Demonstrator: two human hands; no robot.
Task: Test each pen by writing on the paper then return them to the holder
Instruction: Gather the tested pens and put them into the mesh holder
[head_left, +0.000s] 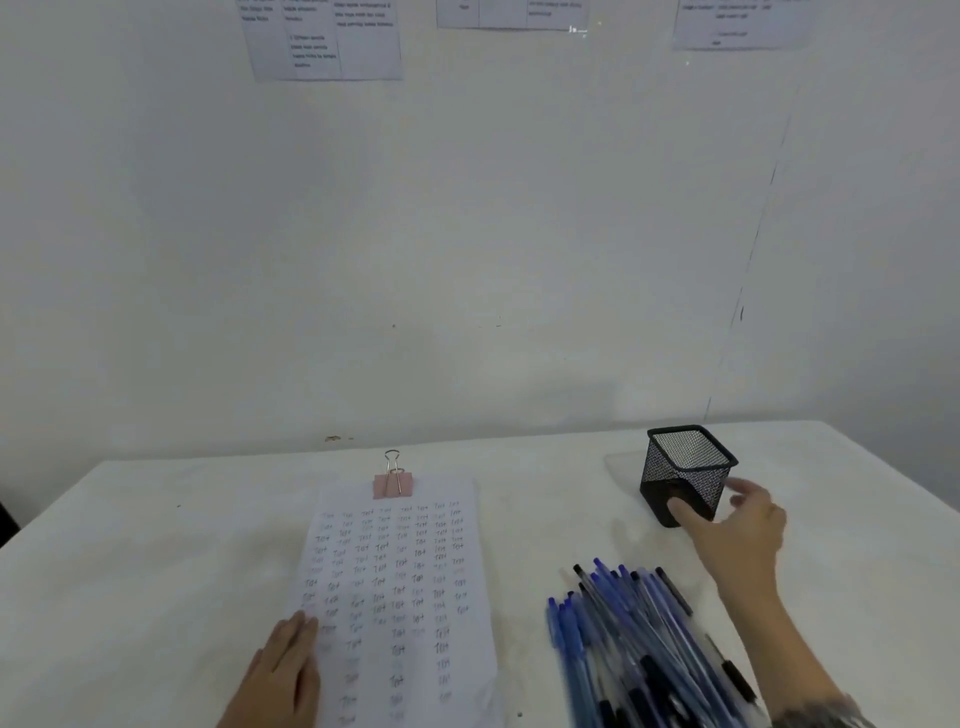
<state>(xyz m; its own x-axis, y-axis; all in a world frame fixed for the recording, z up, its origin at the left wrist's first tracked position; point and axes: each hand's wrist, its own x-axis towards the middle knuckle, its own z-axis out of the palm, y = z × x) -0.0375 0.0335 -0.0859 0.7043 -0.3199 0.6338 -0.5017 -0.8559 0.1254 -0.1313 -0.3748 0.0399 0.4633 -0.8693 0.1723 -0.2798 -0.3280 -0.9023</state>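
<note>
A black mesh pen holder (684, 475) stands upright at the back right of the white table (156, 545); no pens show inside it. My right hand (737, 525) is at its near right side, thumb against the base, fingers spread around it. A pile of several blue and black capped pens (639, 644) lies in front of the holder. The paper (400, 587), covered in rows of small handwritten words, lies in the middle under a pink binder clip (393, 480). My left hand (288, 670) rests flat on the paper's lower left edge, holding nothing.
The table's far edge meets a white wall (467, 234). Printed sheets (324, 39) hang high on that wall. The table's left edge (31, 525) runs diagonally at the left of the view.
</note>
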